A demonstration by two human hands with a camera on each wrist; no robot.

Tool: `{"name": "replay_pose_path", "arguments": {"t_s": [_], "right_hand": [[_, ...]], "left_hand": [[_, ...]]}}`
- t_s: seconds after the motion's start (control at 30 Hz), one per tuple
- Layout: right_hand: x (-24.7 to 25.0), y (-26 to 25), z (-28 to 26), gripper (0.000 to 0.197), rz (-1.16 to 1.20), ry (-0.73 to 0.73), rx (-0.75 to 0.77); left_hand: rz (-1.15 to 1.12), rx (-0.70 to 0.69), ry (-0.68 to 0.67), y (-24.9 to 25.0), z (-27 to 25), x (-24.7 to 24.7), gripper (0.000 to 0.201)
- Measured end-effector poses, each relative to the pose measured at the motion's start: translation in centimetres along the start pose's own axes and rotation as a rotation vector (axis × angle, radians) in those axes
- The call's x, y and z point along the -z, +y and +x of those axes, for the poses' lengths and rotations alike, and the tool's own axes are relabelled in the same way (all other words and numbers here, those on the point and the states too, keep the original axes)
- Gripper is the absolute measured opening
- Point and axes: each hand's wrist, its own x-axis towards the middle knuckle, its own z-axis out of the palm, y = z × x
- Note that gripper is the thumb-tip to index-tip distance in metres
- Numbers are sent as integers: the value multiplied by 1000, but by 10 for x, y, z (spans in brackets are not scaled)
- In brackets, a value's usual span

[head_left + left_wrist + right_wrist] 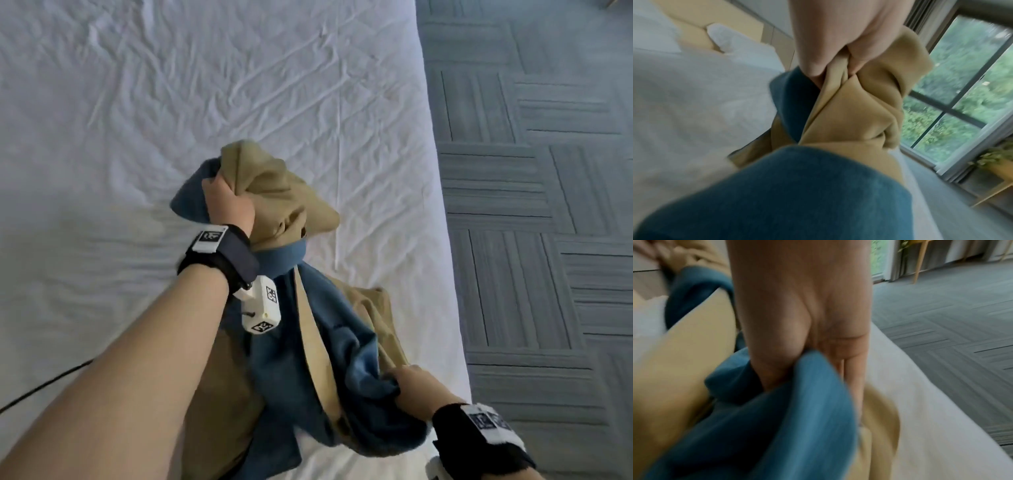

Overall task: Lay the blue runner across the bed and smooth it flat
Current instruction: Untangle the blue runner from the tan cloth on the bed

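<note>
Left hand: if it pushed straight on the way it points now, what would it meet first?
The left hand points up the bed with the bunched blue runner in its grip. Beyond the bunch lies only the wrinkled white sheet; it would probably meet that first, though height is unclear.

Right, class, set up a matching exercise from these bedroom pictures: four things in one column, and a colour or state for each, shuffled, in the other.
Things:
1. runner
2. bed sheet
3. carpet
4. left hand

States:
A. grey, striped squares
B. white and creased
C. gripping bunched cloth
D. blue with a tan side, crumpled

Pairs: 1-D, 2-B, 3-A, 4-C
</note>
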Motion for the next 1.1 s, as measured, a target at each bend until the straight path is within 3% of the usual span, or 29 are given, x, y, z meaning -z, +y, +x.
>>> {"name": "replay_pose_path", "arguments": {"t_s": [0.07, 0.13, 0.2, 0.3, 0.4, 0.47, 0.57, 0.63, 0.67, 0.73, 0.8, 1.0, 1.03, 1.1], "right_hand": [[-19, -19, -4, 38, 4, -142, 55], [-28, -34, -7, 50, 23, -235, 51], [-27, -45, -7, 65, 54, -171, 27], [-14, -58, 1, 72, 157, 132, 4], [2, -69, 16, 55, 216, 376, 109], [4, -82, 23, 64, 233, 373, 177], [-14, -106, 26, 109, 198, 220, 191], [-31, -117, 25, 126, 86, 106, 158], [-37, -121, 24, 129, 40, 81, 138], [-41, -122, 24, 128, 16, 108, 103], [-34, -121, 23, 123, 62, 192, 82], [21, -117, 16, 119, 283, 482, 117], [29, -116, 16, 119, 296, 540, 121], [44, -113, 18, 113, 319, 639, 100]], "left_hand": [[-124, -133, -82, 37, 21, -2, 44], [-99, -216, -185, 51, 25, -5, 47], [10, -202, -281, 35, 15, -11, 66], [157, -64, -399, -23, -25, -18, 85], [293, 132, -515, -94, -69, -16, 90], [295, 319, -610, -132, -101, -12, 105], [303, 486, -730, -167, -144, -7, 127], [361, 510, -800, -180, -159, -9, 118], [406, 486, -824, -184, -161, -11, 102], [458, 395, -816, -181, -151, -15, 60], [337, 346, -747, -167, -133, -19, 43], [-406, 284, -254, -71, -44, -33, 49], [-522, 267, -216, -52, -30, -33, 52], [-733, 212, -297, -23, -8, -29, 71]]}}
